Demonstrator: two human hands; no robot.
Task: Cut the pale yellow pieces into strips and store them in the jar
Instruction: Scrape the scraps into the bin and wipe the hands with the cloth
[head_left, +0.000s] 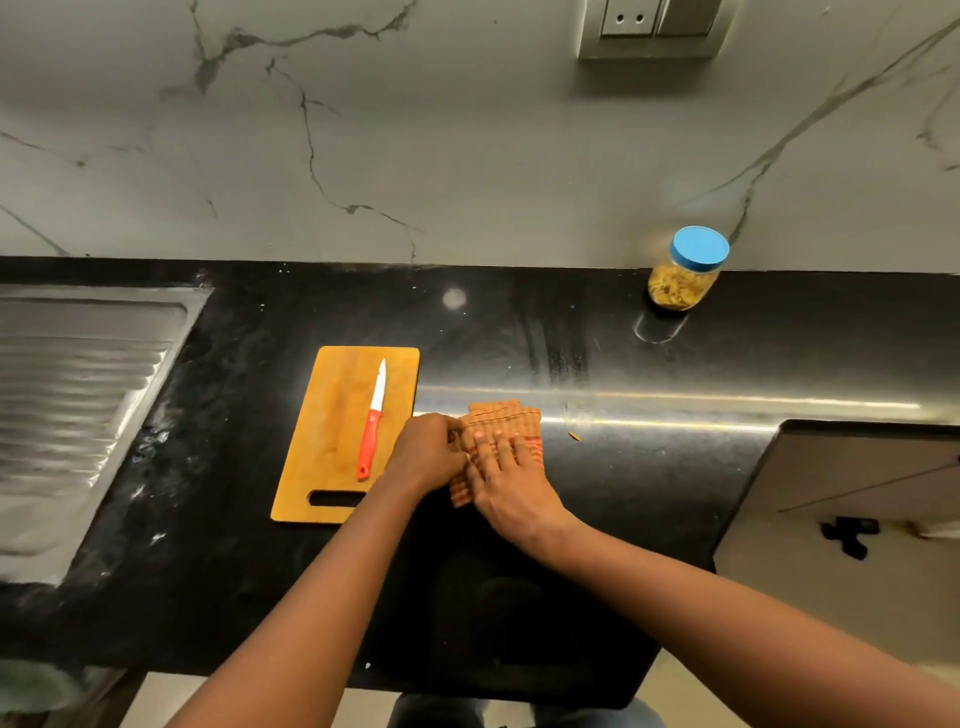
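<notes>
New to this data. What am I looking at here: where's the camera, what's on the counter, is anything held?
There is no machine here. A person works with bare hands, and the single picture comes from a wide-angle camera worn on their head, looking forward and down. That is why both arms enter from the bottom edge.

The left hand has its fingers curled at the left edge of a folded orange checked cloth and appears to grip it. The right hand lies flat on top with straight fingers.

To their left on the black counter, a wooden cutting board carries a red-handled knife, which neither hand touches. A closed jar with a blue lid, holding yellow strips, stands by the wall. One small yellow scrap lies to the right of the cloth. A steel drainboard sits at the far left.
</notes>
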